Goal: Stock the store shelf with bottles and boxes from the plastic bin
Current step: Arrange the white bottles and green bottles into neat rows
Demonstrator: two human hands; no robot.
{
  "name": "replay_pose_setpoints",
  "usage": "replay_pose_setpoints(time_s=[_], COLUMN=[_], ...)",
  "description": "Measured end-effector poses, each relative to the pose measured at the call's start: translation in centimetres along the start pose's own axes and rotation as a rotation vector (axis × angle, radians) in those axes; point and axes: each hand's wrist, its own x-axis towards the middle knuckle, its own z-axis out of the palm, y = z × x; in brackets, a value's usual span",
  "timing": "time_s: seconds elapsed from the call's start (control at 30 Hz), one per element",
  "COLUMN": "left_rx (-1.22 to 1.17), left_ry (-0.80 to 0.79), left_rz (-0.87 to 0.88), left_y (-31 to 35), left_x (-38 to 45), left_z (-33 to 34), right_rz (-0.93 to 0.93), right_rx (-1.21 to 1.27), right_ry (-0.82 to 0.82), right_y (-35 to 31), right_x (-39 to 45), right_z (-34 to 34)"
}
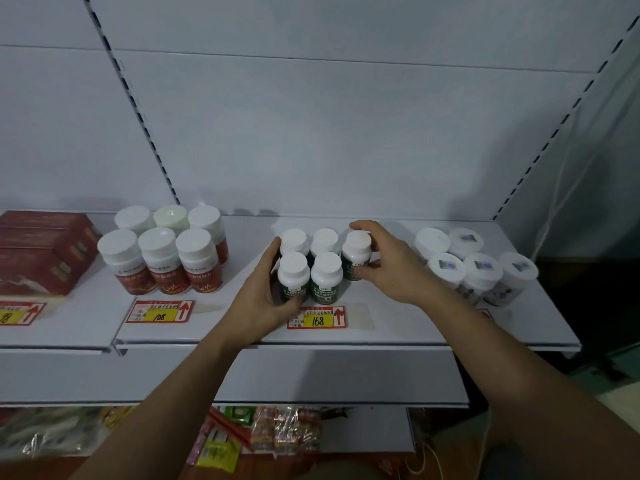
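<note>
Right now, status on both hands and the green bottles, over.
Left hand grips front-left green bottle. Right hand grips the rightmost one. Five green bottles on shelf, above 168 tag. Nothing in the way.

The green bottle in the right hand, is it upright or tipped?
Upright: the green bottle stands on the shelf, white cap up, right hand gripping it.

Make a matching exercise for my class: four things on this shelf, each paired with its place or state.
Things:
1. red boxes
2. red bottles
3. green bottles
4. 168 tag

Places or states:
A. between the two hands
B. far left of the shelf
C. at the shelf's front edge, below the green bottles
D. six, just right of the boxes

Pairs: 1-B, 2-D, 3-A, 4-C
</note>
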Motion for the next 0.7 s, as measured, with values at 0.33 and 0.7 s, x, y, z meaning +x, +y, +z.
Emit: replay_pose_setpoints(time_s=[0.33, 0.7], left_rx=[-0.009, 0.037], left_ry=[-0.011, -0.002], left_rz=[-0.037, -0.031], left_y=[-0.1, 0.1], left_x=[0.0, -0.1], left_z=[0.0, 0.0], right_rz=[0.008, -0.174], right_rx=[0.057, -0.066], right_ry=[0.003, 0.203], right_y=[0.3, -2.2], right_x=[0.1, -4.2], right_z=[0.7, 3.1])
